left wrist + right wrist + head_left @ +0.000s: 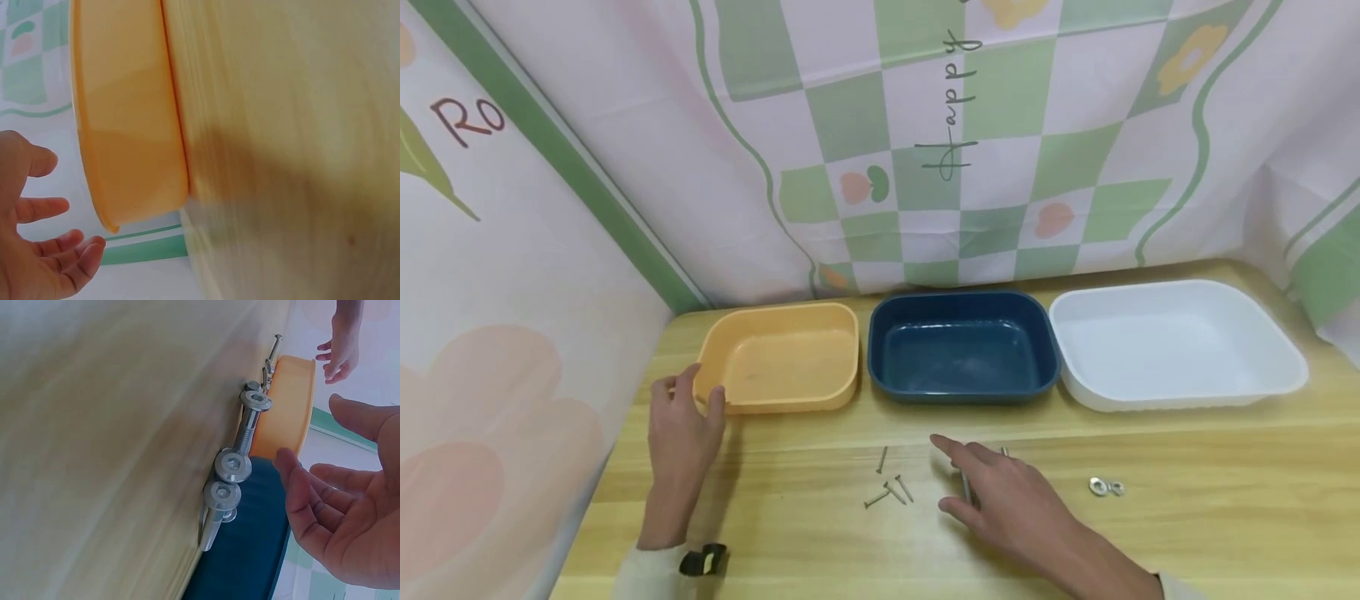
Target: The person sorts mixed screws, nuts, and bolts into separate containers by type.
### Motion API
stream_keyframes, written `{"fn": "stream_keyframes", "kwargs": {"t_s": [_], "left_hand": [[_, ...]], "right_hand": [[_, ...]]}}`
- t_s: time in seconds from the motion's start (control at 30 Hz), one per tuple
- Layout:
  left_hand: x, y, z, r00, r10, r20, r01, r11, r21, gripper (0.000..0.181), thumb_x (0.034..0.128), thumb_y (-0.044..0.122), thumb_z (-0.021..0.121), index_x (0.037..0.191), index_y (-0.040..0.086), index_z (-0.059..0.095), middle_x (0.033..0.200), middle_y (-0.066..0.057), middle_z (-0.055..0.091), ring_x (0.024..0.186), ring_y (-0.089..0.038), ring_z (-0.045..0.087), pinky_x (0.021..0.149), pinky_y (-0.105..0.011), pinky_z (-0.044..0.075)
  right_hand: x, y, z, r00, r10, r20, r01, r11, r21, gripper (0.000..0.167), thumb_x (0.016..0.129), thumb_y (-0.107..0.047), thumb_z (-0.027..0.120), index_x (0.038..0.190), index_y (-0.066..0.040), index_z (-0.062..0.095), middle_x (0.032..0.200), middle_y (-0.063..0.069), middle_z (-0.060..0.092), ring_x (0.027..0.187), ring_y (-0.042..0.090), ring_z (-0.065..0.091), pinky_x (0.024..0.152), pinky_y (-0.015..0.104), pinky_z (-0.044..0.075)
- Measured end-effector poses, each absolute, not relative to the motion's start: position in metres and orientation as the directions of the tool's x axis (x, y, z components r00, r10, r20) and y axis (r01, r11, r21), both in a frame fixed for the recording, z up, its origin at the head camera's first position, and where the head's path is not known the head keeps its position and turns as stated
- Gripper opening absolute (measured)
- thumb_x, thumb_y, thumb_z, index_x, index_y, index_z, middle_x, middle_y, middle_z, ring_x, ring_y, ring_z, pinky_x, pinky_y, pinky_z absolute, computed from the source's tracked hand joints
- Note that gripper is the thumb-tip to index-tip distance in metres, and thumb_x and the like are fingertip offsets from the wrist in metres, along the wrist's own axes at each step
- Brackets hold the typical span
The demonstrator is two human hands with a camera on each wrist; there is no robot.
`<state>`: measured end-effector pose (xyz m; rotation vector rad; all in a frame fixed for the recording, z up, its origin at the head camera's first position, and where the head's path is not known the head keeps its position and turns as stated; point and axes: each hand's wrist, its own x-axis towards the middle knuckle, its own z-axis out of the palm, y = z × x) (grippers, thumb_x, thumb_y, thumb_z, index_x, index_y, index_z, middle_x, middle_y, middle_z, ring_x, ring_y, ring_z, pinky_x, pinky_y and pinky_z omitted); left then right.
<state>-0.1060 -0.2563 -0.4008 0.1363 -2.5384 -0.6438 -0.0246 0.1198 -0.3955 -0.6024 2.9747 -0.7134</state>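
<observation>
On the wooden table point(805, 542) stand the white tray point(1180, 354), navy tray point(966, 354) and yellow tray point(790, 362), and the left hand point(681, 442), loosely curved by the yellow rim and gripping nothing, could nudge that tray askew. The right hand point(1011, 500), fingers apart and holding nothing, hovers at the bolts point(233, 466) before the navy tray; their round shanks could roll if brushed, mixing with the thin screws point(895, 493) nearby.

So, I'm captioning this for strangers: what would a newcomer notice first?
A yellow tray, a blue tray and a white tray stand in a row at the back of the table. Nearer, the right hand hovers over bolts, with screws to its left and metal rings to its right.
</observation>
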Motion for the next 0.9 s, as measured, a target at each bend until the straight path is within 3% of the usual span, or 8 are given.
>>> {"fn": "stream_keyframes", "kwargs": {"t_s": [0.23, 0.47, 0.57, 0.9], "left_hand": [[-0.108, -0.260, -0.404, -0.883, -0.235, 0.407, -0.008, 0.874, 0.487, 0.044, 0.0944, 0.015, 0.065, 0.132, -0.006, 0.055, 0.124, -0.035, 0.046, 0.098, -0.049, 0.054, 0.073, -0.060, 0.048], [-0.109, -0.268, -0.402, -0.896, -0.261, 0.360, -0.045, 0.858, 0.512, 0.047, 0.0959, 0.018, 0.062, 0.136, -0.005, 0.053, 0.128, -0.036, 0.044, 0.099, -0.054, 0.054, 0.077, -0.064, 0.047], [-0.110, -0.273, -0.403, -0.909, -0.263, 0.323, -0.055, 0.845, 0.532, 0.050, 0.0976, 0.020, 0.060, 0.140, -0.004, 0.050, 0.130, -0.037, 0.044, 0.097, -0.051, 0.056, 0.077, -0.063, 0.048], [-0.113, -0.287, -0.406, -0.954, -0.227, 0.199, -0.057, 0.784, 0.619, 0.056, 0.1028, 0.020, 0.054, 0.150, -0.005, 0.036, 0.131, -0.035, 0.046, 0.093, -0.042, 0.061, 0.075, -0.054, 0.055]], "right_hand": [[-0.024, 0.118, -0.397, -0.929, -0.371, 0.021, -0.338, 0.820, -0.462, 0.069, 0.083, -0.030, 0.083, 0.144, -0.016, 0.053, 0.104, 0.002, 0.071, 0.093, 0.024, 0.068, 0.085, 0.049, 0.054], [-0.024, 0.114, -0.398, -0.919, -0.394, 0.014, -0.358, 0.818, -0.450, 0.070, 0.083, -0.031, 0.082, 0.144, -0.014, 0.053, 0.113, 0.012, 0.070, 0.097, 0.031, 0.067, 0.082, 0.052, 0.055], [-0.024, 0.113, -0.399, -0.914, -0.406, -0.001, -0.363, 0.819, -0.445, 0.069, 0.083, -0.032, 0.081, 0.143, -0.014, 0.053, 0.117, 0.015, 0.068, 0.099, 0.033, 0.067, 0.082, 0.051, 0.055], [-0.024, 0.112, -0.402, -0.894, -0.449, -0.006, -0.402, 0.807, -0.433, 0.069, 0.084, -0.032, 0.081, 0.144, -0.014, 0.052, 0.109, 0.010, 0.068, 0.090, 0.028, 0.067, 0.076, 0.048, 0.056]]}}
